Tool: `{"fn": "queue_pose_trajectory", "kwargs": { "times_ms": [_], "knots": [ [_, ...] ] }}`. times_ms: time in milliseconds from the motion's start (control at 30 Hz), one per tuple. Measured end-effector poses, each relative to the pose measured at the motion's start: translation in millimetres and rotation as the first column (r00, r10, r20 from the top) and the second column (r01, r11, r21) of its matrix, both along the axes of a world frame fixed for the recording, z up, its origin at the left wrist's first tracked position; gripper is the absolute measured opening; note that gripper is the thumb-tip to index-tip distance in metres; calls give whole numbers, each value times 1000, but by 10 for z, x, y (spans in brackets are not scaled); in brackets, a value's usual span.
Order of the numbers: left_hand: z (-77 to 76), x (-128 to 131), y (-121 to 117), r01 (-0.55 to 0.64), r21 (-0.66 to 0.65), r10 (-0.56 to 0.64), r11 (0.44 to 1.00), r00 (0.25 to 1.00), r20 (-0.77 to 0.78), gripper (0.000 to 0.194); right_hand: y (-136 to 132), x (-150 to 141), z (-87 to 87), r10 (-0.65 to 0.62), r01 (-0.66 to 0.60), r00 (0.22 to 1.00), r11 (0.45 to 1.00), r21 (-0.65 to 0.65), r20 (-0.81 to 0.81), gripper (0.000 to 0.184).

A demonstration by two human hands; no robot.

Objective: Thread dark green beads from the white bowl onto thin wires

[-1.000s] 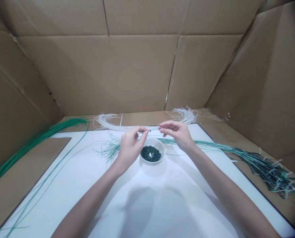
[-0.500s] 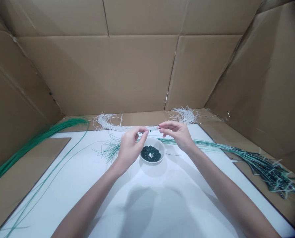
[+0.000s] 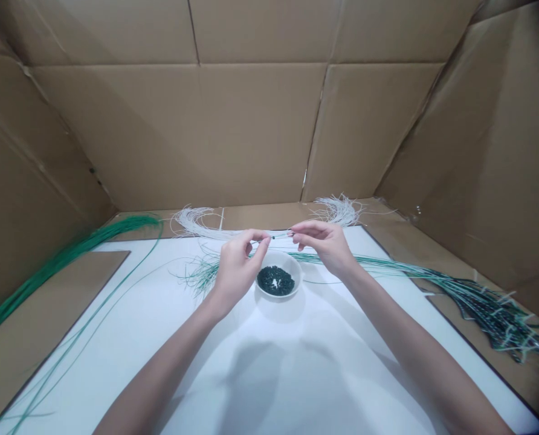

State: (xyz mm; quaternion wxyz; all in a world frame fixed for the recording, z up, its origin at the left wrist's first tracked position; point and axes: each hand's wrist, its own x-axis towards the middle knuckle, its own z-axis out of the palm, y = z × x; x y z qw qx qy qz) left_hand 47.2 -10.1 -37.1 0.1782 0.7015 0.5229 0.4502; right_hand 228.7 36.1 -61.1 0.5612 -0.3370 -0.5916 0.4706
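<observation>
From the head view, my left hand (image 3: pixel 237 266) pinches a thin, pale strand (image 3: pixel 282 237) between thumb and forefinger, and my right hand (image 3: pixel 328 244) appears pinched on its right end. In the gap sits a tiny, dark green bead (image 3: pixel 273 237), just right of my left fingertips and so nearer that hand; whether the strand passes through it is too small to tell. The strand's long axis runs left to right, roughly along the far edge of the white, dark-edged board (image 3: pixel 364 386). Below and slightly nearer me stands a round white bowl (image 3: pixel 298 284), holding a heap of small dark green beads (image 3: pixel 267 281) with a pale patch in the middle. Behind the bowl, a bundle of thin green strands (image 3: pixel 396 267) stretches across the board and over its right edge, ending in dark beaded lengths (image 3: pixel 496 320). White threads (image 3: pixel 192 222) lie along the far edge, and a bright green bundle (image 3: pixel 92 248) crosses the far left corner.
</observation>
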Motion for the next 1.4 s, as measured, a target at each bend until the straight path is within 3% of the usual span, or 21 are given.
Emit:
{"fn": "queue_pose_trajectory", "kwargs": {
  "times_ms": [533, 900, 1400],
  "knots": [
    [-9, 4, -1, 3, 2, -3, 1000, 1000, 9, 18, -16, -16, 29, -5, 5, 1000, 1000, 0, -6, 17],
    [-33, -17, 23, -41, 87, 47, 995, 997, -66, 16, -57, -14, 54, -65, 45, 982, 993, 113, 178, 14],
    [-14, -14, 20, -29, 103, 35, 994, 997, -65, 16, -44, -15, 40, -60, 50, 991, 996, 80, 118, 14]
  ]
}}
